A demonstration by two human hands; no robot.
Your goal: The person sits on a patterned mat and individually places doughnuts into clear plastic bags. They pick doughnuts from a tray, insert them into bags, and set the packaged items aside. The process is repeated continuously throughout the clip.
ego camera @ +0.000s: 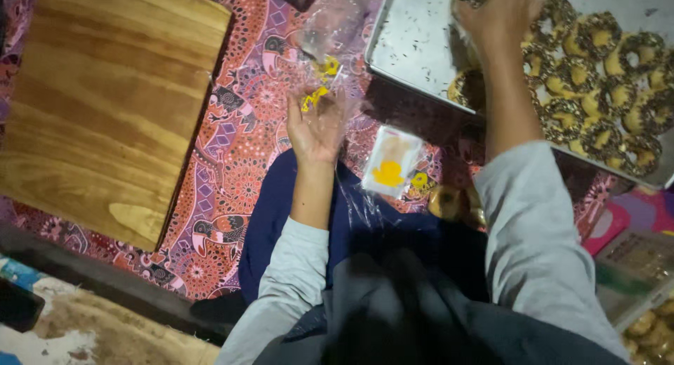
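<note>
My left hand (317,129) is held palm up over the patterned cloth, its fingers around a clear plastic bag (327,38) with yellow print that stands open above it. Reaching forward over the metal tray (414,38), my right hand (497,14) has its fingers closed on a sprinkle-covered doughnut at the tray's top edge; the doughnut is mostly hidden by the hand. Several ring doughnuts (597,77) with dark sprinkles fill the right part of the tray. A stack of flat clear bags (390,161) with a yellow motif lies by my knee.
A wooden board (105,98) lies at the left on the patterned cloth (239,147). A plastic container of pastries (649,295) sits at the lower right. My lap in dark clothing fills the lower middle.
</note>
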